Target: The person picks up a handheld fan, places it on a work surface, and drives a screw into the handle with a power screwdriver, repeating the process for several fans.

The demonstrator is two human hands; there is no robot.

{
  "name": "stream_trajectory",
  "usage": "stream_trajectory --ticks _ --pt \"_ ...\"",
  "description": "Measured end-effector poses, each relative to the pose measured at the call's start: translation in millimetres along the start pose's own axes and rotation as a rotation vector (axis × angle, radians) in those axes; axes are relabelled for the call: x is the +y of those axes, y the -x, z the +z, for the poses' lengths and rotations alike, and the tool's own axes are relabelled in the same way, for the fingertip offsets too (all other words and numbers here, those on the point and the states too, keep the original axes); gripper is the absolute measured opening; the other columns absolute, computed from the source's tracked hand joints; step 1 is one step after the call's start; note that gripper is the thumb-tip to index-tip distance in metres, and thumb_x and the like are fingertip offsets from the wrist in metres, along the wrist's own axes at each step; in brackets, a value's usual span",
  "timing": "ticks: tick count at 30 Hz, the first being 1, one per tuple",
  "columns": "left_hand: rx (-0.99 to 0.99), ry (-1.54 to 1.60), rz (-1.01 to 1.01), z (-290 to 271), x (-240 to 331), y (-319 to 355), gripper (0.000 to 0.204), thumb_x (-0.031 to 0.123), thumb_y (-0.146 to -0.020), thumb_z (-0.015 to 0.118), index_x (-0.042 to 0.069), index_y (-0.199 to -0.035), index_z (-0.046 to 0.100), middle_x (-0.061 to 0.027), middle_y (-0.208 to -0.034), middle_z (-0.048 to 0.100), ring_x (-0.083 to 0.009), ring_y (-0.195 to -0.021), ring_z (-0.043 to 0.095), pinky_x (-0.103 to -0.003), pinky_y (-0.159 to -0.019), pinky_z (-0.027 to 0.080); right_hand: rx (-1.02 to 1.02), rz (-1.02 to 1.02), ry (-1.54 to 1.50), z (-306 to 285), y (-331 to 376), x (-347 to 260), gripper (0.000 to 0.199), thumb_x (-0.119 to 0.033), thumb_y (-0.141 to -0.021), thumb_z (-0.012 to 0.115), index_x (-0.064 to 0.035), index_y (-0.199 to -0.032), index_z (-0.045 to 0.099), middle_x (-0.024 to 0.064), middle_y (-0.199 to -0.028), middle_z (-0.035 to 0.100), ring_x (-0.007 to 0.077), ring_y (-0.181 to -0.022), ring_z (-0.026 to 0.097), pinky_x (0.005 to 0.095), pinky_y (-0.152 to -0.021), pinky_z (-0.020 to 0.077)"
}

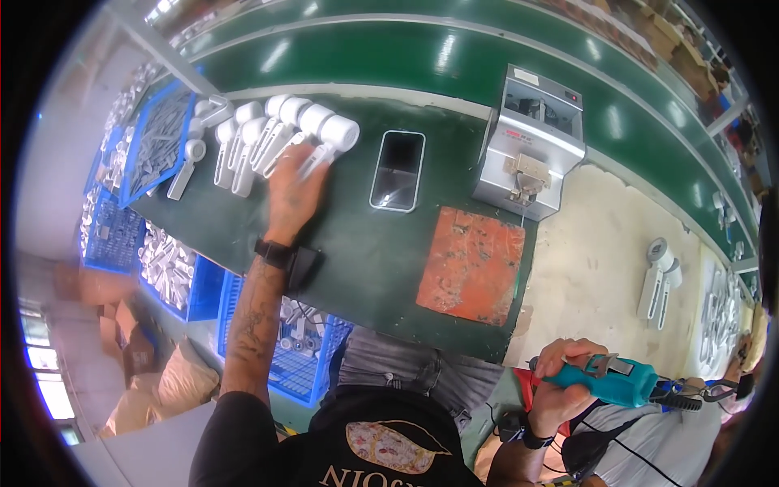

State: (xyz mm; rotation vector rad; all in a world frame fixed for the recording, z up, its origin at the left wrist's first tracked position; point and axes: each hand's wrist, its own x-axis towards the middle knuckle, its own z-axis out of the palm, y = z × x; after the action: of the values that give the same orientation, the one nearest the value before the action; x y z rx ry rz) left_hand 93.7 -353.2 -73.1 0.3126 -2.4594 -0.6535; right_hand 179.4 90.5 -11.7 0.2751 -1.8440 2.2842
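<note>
My left hand reaches to the near side of a cluster of white plastic pieces, each with a long slotted handle and a round drum-like head. Its fingers close around the handle of the rightmost white piece, which lies tilted among the others; the fingertips are partly hidden. My right hand holds a teal power screwdriver sideways past the front edge of the table, fingers wrapped around its body. A cord trails off its right end.
A phone, a grey machine and a worn orange mat lie or stand on the green table. Two white pieces rest on the pale board. Blue crates of parts line the left. Someone's grey-clad legs show at right.
</note>
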Motion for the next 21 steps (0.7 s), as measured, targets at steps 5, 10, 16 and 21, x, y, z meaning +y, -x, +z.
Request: stream_trajectory --ticks 5,10,16,21 --pt "0.023 0.006 -0.034 0.7 0.0 0.0 0.033 0.016 -0.087 0.074 0.003 -0.114 0.060 -0.0106 -0.102 0.068 -0.0245 -0.092 0.066 -0.036 -0.085 0.051 0.005 0.022 0.000 3.8 -1.4 -0.5 0.076 -0.068 -0.082 0.066 0.0010 -0.107 0.049 0.0048 -0.070 0.050 0.0153 -0.059 0.052 0.0260 -0.052 0.0413" --pt "0.025 -0.022 -0.030 0.9 0.0 0.5 0.032 0.016 -0.088 0.073 0.003 -0.114 0.060 -0.0109 -0.101 0.068 -0.0243 -0.092 0.066 -0.036 -0.086 0.051 0.010 0.033 0.005 2.4 -1.6 -0.1 0.076 -0.068 -0.081 0.067 0.0009 -0.107 0.049 0.0050 -0.071 0.050 0.0153 -0.059 0.052 0.0264 -0.052 0.0418" --pt "0.037 -0.033 -0.008 0.2 -1.0 1.4 0.032 0.016 -0.088 0.073 0.003 -0.114 0.061 -0.0115 -0.100 0.069 -0.0245 -0.092 0.066 -0.036 -0.086 0.051 0.034 0.050 -0.008 3.1 -4.2 -1.7 0.077 -0.068 -0.079 0.070 0.0012 -0.105 0.050 0.0052 -0.071 0.050 0.0154 -0.059 0.053 0.0268 -0.052 0.0422" --pt "0.039 -0.017 0.016 4.1 2.4 -1.4 0.032 0.016 -0.088 0.074 0.003 -0.114 0.061 -0.0116 -0.098 0.068 -0.0256 -0.092 0.066 -0.036 -0.086 0.051 0.030 -0.029 -0.043 -4.6 -3.1 -6.8 0.066 -0.058 -0.084 0.073 0.0014 -0.104 0.052 0.0062 -0.071 0.052 0.0166 -0.060 0.054 0.0276 -0.052 0.0424"
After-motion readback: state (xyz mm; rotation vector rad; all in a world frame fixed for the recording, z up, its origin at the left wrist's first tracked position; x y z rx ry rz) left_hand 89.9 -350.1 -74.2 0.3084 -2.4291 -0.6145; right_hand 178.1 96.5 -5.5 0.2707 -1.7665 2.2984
